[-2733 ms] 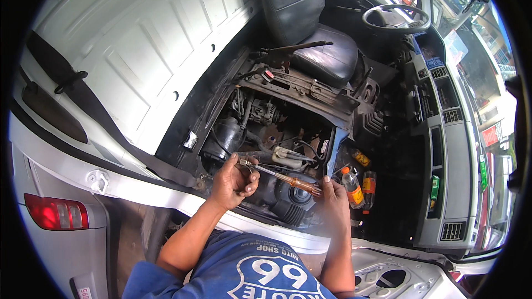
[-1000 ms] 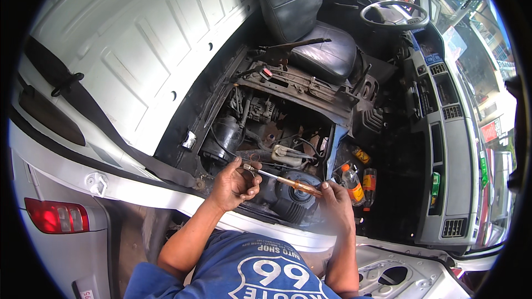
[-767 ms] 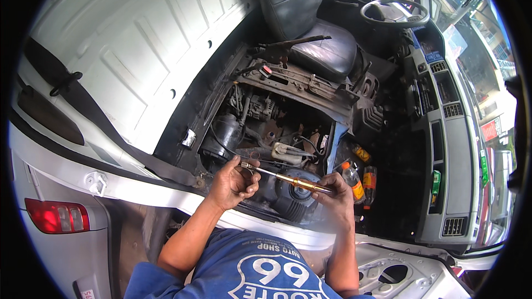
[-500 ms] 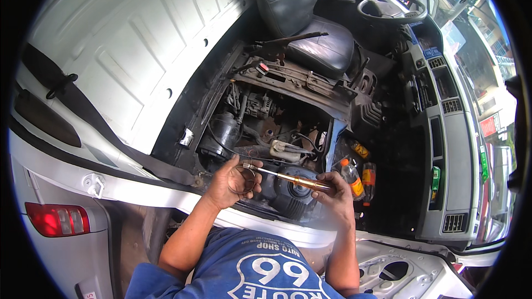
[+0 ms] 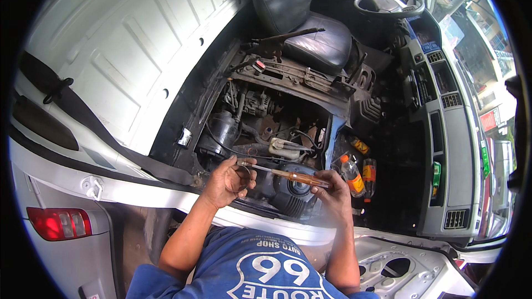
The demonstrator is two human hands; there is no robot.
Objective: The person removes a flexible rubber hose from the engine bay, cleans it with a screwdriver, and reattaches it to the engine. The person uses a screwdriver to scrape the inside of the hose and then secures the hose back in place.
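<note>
Over the near side of the engine opening (image 5: pixel 334 133), we hold a screwdriver (image 5: pixel 293 176) crosswise, its amber handle toward the right and its shaft running left to a thin metal ring clamp (image 5: pixel 242 163). Our left hand (image 5: pixel 224 182) pinches the clamp by its screw end between thumb and fingers, with the loop against the palm. Our right hand (image 5: pixel 335 191) grips the butt of the handle between thumb and curled fingers, near the right end of the opening. Compared with the earliest view, the right hand has gone from fingertips at the very end of the handle to a fuller hold, and the loop shows more plainly. We judge that this gives a firmer purchase for turning the screwdriver; whether its tip sits in the screw is too small to tell. Inside the opening, a pale plastic tank (image 5: pixel 285 148) lies beyond the shaft. Right of the opening, an orange-capped bottle (image 5: pixel 352 175) is just beside a darker bottle (image 5: pixel 368 177); beyond the opening is a black seat (image 5: pixel 318 47).
</note>
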